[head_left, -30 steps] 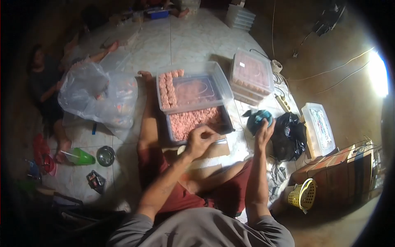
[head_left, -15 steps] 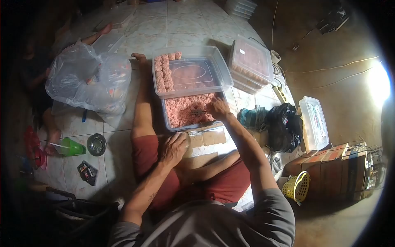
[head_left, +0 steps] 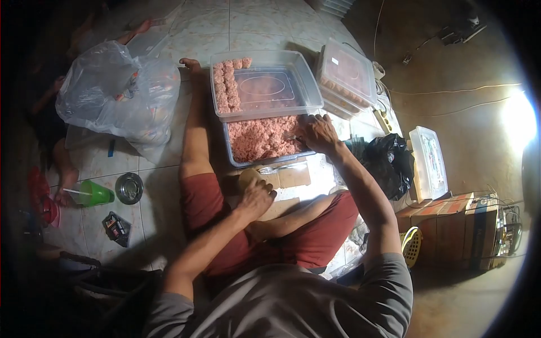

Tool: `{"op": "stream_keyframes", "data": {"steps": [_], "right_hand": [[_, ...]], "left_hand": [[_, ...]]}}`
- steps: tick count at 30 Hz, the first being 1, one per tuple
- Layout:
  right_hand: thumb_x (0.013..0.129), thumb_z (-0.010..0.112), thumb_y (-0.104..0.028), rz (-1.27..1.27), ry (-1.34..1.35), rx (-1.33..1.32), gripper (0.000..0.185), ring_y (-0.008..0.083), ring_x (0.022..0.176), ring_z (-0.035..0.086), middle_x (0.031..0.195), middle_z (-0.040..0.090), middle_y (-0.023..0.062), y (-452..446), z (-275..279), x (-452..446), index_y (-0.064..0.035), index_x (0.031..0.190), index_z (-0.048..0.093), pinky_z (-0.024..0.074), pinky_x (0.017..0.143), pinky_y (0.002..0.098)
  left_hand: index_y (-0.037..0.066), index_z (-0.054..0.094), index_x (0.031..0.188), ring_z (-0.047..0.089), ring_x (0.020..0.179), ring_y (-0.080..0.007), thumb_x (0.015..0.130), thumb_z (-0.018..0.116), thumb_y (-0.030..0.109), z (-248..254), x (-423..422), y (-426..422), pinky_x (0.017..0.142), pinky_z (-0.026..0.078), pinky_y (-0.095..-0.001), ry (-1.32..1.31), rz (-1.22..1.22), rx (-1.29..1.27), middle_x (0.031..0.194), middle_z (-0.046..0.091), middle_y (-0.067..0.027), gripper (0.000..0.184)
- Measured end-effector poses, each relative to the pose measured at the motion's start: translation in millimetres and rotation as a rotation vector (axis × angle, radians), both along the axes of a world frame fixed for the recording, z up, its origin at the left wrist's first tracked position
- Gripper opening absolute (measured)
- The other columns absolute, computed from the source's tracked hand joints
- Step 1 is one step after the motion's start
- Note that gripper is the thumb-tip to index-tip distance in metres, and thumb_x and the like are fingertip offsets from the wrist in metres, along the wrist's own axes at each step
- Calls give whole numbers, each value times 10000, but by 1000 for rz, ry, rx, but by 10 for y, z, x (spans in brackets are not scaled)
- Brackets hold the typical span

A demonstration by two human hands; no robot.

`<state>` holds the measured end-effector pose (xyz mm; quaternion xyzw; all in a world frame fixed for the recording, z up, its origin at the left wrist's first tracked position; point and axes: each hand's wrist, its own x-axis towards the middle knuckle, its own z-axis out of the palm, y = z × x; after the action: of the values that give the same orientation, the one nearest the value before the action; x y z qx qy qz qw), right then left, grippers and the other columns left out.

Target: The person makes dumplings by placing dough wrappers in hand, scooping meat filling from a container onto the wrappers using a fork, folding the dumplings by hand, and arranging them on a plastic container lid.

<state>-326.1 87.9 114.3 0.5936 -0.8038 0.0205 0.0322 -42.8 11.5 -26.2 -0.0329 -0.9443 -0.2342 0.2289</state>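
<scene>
My right hand (head_left: 320, 134) is closed around a metal utensil (head_left: 293, 137) at the right end of a blue-rimmed tub (head_left: 228, 149). The utensil's tip sits in pink minced meat (head_left: 262, 138), and my fingers hide its handle. Nearer my lap, my left hand (head_left: 258, 200) is curled beside a round tan object (head_left: 249, 177); what its fingers hold, if anything, is hidden. Behind the meat, a clear plastic box (head_left: 318, 93) rests on the tub's far part. Rows of meat lumps (head_left: 228, 87) line the box's left side and far left corner.
Lidded boxes (head_left: 346, 73) are stacked at the right, with a black plastic bag (head_left: 389, 166) nearer. On the left are a large clear bag (head_left: 121, 96), a green cup (head_left: 97, 192) and a round metal dish (head_left: 129, 188). Another person (head_left: 48, 107) sits at the far left.
My right hand has drawn the utensil toward the tub's right side. My left hand has shifted right, uncovering more of the round tan object. The whole view has tilted slightly.
</scene>
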Motion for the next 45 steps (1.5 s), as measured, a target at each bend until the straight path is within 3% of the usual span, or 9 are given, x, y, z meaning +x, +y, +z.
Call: {"op": "stream_keyframes", "data": {"steps": [7, 13, 17, 26, 28, 31, 35, 39, 45], "right_hand": [[950, 551, -289, 23, 289, 308, 249, 248, 1080, 644, 1040, 709, 62, -184, -486, 323, -135, 893, 738, 374, 1013, 486], [917, 584, -314, 109, -49, 170, 193, 278, 1009, 669, 952, 683, 41, -72, -364, 191, -160, 921, 701, 364, 1035, 611], [911, 612, -212, 93, -113, 211, 120, 257, 920, 662, 898, 688, 60, -185, -644, 152, -142, 848, 687, 371, 940, 504], [942, 620, -226, 162, -556, -234, 190, 322, 812, 688, 855, 704, 98, 14, -133, 107, -104, 952, 765, 518, 706, 446], [955, 613, -228, 67, -530, -297, 201, 329, 789, 691, 862, 697, 120, 55, -9, 204, -95, 942, 763, 520, 674, 435], [955, 609, -211, -110, -632, -326, 197, 328, 787, 686, 864, 688, 117, 123, 83, 361, -94, 967, 767, 510, 685, 431], [919, 650, -137, -136, -464, -396, 146, 331, 808, 694, 896, 703, 134, 159, -185, 380, -70, 982, 763, 517, 705, 421], [912, 702, -161, -136, -444, -455, 148, 357, 858, 700, 927, 714, 172, 186, -217, 391, -31, 960, 755, 524, 733, 430], [938, 704, -180, -221, -747, -487, 187, 358, 806, 673, 893, 679, 205, 202, -37, 535, 4, 971, 720, 509, 706, 408]], "left_hand": [[19, 730, 1040, 608, 1179, -381, 986, 469, 138, -551, -434, 319, 1183, 257, -596, -538, -162, -1021, 1062, 737, -154, 292], [38, 742, 1065, 615, 1195, -382, 998, 469, 131, -193, -381, 369, 1208, 166, -616, -721, -215, -950, 1110, 742, -160, 296], [25, 735, 1095, 596, 1194, -365, 964, 521, 132, -253, -396, 429, 1206, 165, -619, -770, -257, -988, 1142, 718, -163, 272], [79, 689, 811, 689, 894, -312, 830, 748, 191, 930, 1, 18, 966, 451, -447, -3, -138, 573, 913, 722, -126, 128], [66, 672, 858, 699, 846, -259, 884, 746, 184, 958, 79, -70, 837, 518, -371, 112, -108, 555, 899, 724, -63, 142], [51, 632, 1013, 634, 814, -125, 976, 691, 231, 1046, 137, -146, 794, 549, -294, 103, 41, 1418, 890, 672, 0, 193], [42, 607, 1093, 701, 877, -225, 1000, 645, 198, 875, 127, -438, 791, 610, -386, 7, -25, 1901, 1038, 694, -124, 186], [26, 618, 1143, 677, 1081, -290, 991, 639, 177, 684, 75, -503, 867, 619, -497, -74, 329, 1976, 1138, 674, -122, 215], [69, 629, 1226, 693, 1074, -266, 1054, 502, 334, 537, -208, -648, 941, 573, -439, 121, -22, 2184, 1170, 711, -90, 341]]}}
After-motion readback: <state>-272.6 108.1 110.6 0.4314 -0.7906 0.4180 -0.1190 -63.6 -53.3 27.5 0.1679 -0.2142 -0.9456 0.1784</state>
